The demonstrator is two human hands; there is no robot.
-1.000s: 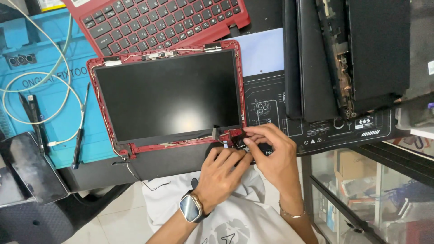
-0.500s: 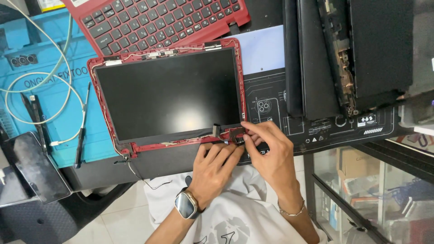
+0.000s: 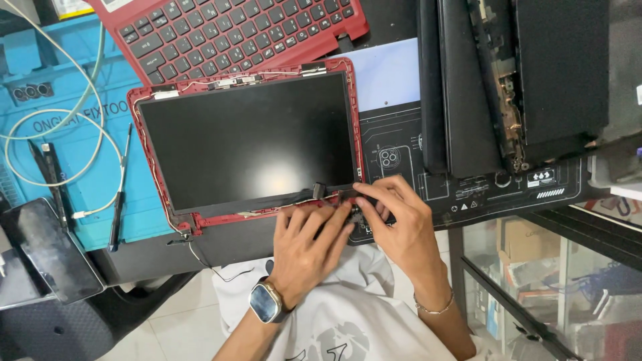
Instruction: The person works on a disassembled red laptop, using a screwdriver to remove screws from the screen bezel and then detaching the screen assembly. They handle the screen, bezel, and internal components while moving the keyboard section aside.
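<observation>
Cluttered worktop: at lower centre, the red-framed laptop screen panel's bottom-edge cable connector is pinched by left hand and right hand fingers. Thin, fragile glass is judged best gripped by its frame.

A single head-worn camera looks steeply down from close above the workbench. Both forearms enter from the bottom edge.

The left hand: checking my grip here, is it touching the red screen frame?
Touching. In the head view the left hand lies with its fingers on the red screen frame's lower edge.
</observation>
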